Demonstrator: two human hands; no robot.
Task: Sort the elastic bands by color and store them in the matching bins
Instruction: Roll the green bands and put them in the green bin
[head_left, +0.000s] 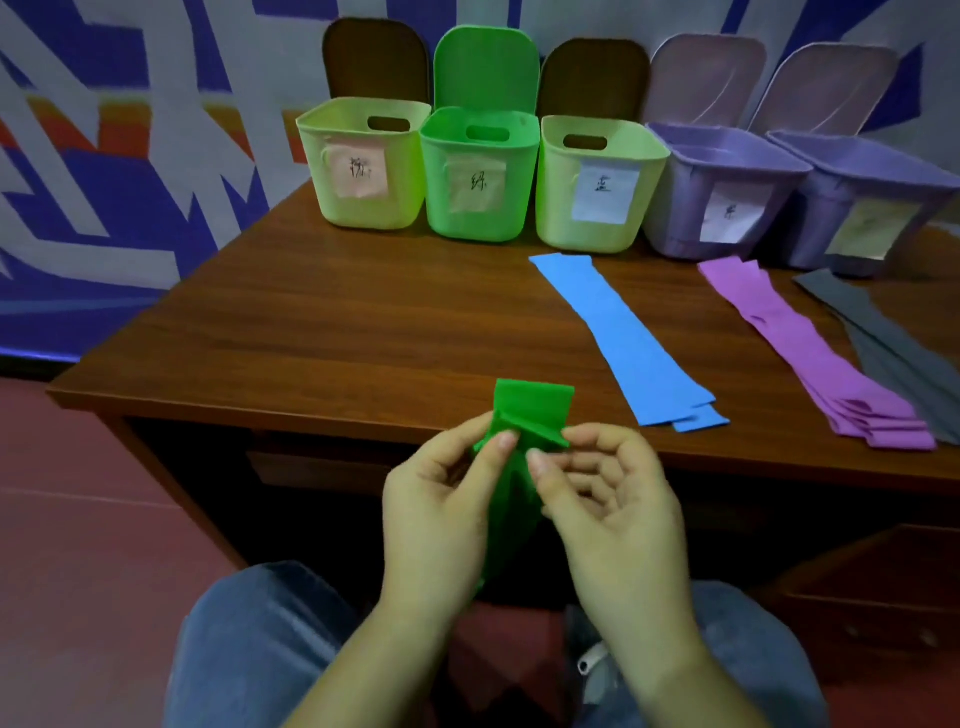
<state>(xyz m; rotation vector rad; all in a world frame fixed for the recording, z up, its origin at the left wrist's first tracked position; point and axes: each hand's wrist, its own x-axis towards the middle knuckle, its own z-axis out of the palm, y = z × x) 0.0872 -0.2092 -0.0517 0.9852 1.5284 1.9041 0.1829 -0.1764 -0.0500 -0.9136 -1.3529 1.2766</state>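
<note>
Both hands, left hand (436, 483) and right hand (613, 488), pinch the folded green band (530, 410) between them at the near bench (332, 332) edge. The green bin (478, 176) stands straight ahead, slightly nearer the left hand, well beyond.

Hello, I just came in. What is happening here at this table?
A seated person is folding a green elastic band with both hands: the left hand and the right hand each pinch it above the near edge of the wooden table. Blue bands, purple bands and grey bands lie flat on the table. Five open labelled bins stand behind them, including a green bin.
</note>
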